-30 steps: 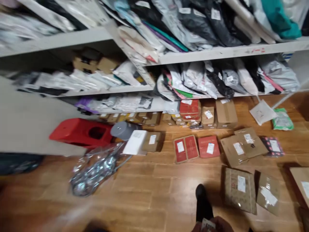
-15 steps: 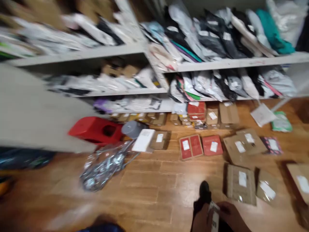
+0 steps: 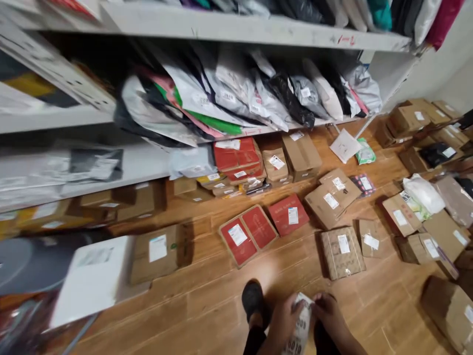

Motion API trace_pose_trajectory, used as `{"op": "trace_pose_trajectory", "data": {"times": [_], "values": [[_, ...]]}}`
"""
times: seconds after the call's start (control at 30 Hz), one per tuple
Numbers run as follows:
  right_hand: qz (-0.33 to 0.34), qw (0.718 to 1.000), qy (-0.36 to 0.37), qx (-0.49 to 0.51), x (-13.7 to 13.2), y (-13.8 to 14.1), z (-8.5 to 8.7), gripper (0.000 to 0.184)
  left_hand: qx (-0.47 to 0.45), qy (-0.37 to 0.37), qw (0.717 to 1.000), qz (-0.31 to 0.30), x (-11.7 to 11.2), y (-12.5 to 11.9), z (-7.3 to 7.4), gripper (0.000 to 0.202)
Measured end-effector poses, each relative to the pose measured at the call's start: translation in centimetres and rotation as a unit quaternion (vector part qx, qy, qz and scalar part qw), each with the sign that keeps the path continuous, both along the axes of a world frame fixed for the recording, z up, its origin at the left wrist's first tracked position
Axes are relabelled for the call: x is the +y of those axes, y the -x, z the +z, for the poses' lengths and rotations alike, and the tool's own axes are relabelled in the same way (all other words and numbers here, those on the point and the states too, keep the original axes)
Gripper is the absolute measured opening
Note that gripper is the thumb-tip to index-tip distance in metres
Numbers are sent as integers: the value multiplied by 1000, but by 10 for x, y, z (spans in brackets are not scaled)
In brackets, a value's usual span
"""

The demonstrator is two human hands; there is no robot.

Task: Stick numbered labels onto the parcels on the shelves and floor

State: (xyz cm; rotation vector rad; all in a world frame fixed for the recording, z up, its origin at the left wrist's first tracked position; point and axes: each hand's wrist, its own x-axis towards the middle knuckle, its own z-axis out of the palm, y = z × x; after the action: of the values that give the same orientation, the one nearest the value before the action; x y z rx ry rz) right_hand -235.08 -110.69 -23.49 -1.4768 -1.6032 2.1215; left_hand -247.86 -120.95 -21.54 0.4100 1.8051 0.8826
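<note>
Both my hands meet at the bottom of the view over a strip of white labels (image 3: 301, 325) with printed numbers. My left hand (image 3: 283, 320) grips the strip's left side with curled fingers. My right hand (image 3: 328, 315) pinches its upper right edge. Just left of my hands, my black shoe (image 3: 252, 298) rests on the wooden floor (image 3: 207, 296). Two red boxes (image 3: 248, 234) with white labels lie on the floor just beyond, with a third red box (image 3: 288, 214) to their right.
White shelves (image 3: 236, 27) packed with poly mailer bags (image 3: 229, 93) run along the back. Labelled cardboard boxes (image 3: 342, 251) lie scattered on the floor and are piled at the right wall (image 3: 417, 116). A white box (image 3: 92, 278) and a brown box (image 3: 158, 251) lie at the left.
The view has swung right and moved closer to the shelves and floor. My hands have come up into view with the label strip between them.
</note>
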Motion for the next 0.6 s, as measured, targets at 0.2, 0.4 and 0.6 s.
{"op": "trace_pose_trajectory", "data": {"times": [0.2, 0.4, 0.6], "values": [[16, 999, -47, 8, -6, 97, -121, 48, 11, 15, 1000, 8, 3, 91, -112, 25], [63, 996, -42, 47, 25, 149, -242, 34, 13, 3, 995, 95, 16, 132, -238, 40], [88, 987, -92, 99, 68, 153, -308, 22, -183, -22, 972, 146, 40, 135, -328, 54]]}}
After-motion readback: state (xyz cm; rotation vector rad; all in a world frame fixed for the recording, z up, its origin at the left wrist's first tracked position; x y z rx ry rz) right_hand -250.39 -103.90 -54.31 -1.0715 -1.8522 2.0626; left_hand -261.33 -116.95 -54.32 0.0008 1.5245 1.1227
